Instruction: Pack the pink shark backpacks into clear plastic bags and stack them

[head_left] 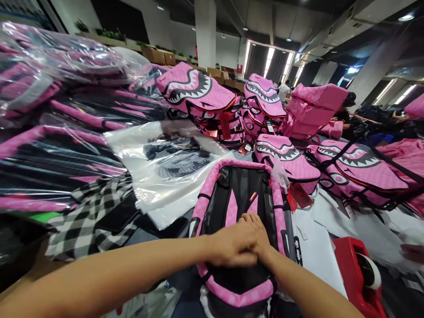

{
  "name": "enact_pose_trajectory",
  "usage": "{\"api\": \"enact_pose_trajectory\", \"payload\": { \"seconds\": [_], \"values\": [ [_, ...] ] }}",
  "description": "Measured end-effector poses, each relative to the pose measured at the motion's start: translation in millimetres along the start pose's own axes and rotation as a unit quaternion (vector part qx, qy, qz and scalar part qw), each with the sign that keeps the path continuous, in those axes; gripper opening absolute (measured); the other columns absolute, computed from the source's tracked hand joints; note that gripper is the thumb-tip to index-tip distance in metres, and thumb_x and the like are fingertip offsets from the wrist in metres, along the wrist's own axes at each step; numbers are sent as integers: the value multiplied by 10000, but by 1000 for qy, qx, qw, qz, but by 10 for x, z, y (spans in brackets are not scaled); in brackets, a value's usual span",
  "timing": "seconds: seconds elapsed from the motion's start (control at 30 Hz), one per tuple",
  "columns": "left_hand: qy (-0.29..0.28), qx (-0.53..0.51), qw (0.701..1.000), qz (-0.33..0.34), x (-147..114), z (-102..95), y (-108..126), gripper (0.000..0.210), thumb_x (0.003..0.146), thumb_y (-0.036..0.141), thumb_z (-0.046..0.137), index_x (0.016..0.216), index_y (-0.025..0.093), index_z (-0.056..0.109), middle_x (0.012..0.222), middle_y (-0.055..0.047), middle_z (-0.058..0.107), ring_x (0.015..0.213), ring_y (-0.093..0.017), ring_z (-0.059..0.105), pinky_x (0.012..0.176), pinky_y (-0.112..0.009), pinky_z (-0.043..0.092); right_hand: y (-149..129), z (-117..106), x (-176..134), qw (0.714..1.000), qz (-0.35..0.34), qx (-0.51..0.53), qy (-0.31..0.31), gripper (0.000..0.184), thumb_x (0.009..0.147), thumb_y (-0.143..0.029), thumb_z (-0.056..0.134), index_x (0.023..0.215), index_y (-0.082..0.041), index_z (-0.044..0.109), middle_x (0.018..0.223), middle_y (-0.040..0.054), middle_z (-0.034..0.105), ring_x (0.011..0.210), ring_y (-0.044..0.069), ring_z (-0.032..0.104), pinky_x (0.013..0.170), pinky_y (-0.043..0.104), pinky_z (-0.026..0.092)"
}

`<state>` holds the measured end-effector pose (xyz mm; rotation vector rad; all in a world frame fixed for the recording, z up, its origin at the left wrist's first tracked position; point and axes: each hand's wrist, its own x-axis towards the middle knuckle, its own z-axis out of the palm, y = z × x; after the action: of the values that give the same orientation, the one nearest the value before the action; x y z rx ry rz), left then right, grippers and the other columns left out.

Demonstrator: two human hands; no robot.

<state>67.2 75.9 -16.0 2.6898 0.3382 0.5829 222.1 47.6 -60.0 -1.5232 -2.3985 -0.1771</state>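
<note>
Across the far half of the scene we see heaps of pink shark-mouth backpacks (pixel 265 99), some standing, some lying flat on the right. On the left, stacks of the same bags sealed in clear plastic (pixel 49 110) rise high and run toward us. Between those stacks and the middle lies a pile of loose clear plastic bags (pixel 165 172) with dark print, and nearer us on the left a black-and-white checked cloth (pixel 96 212).

In the near middle lies the pink backpack (pixel 238 194) we are working on, back panel up, its black padded back and pink straps facing us, its top pointing away. Its near end sits just under our wrists. A red hang tag (pixel 300 196) lies just beside its far right edge.

Both hands meet on the lower part of that back panel. Our left hand (pixel 232 245) is curled over, fingers folded down against the bag; we cannot tell what, if anything, it grips. Our right hand (pixel 258 234) lies touching the left, fingers bent and pressed onto the panel, its hold hidden too.

At the near right stands a red tape dispenser (pixel 357 274) on white paper sheets (pixel 318 251).
</note>
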Motion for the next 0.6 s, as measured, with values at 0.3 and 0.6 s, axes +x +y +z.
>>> {"api": "enact_pose_trajectory", "payload": {
  "seconds": [0.3, 0.6],
  "values": [
    [-48, 106, 989, 92, -323, 426, 19, 86, 826, 258, 582, 898, 253, 629, 894, -69, 665, 889, -253, 566, 920, -426, 442, 134, -229, 30, 947, 90, 225, 213, 341, 1038, -211, 232, 959, -219, 564, 868, 47, 638, 830, 171, 616, 770, 303, 503],
    [107, 175, 927, -315, -106, 83, -141, 553, 983, 525, 507, 1502, 339, 466, 1586, -134, 407, 1446, -455, 309, 1132, -726, 198, -245, -441, -331, 904, -399, 135, -79, 227, 956, -383, 426, 839, -241, 559, 708, -14, 593, 627, 155, 493, 604, 301, 385]
  ]
}}
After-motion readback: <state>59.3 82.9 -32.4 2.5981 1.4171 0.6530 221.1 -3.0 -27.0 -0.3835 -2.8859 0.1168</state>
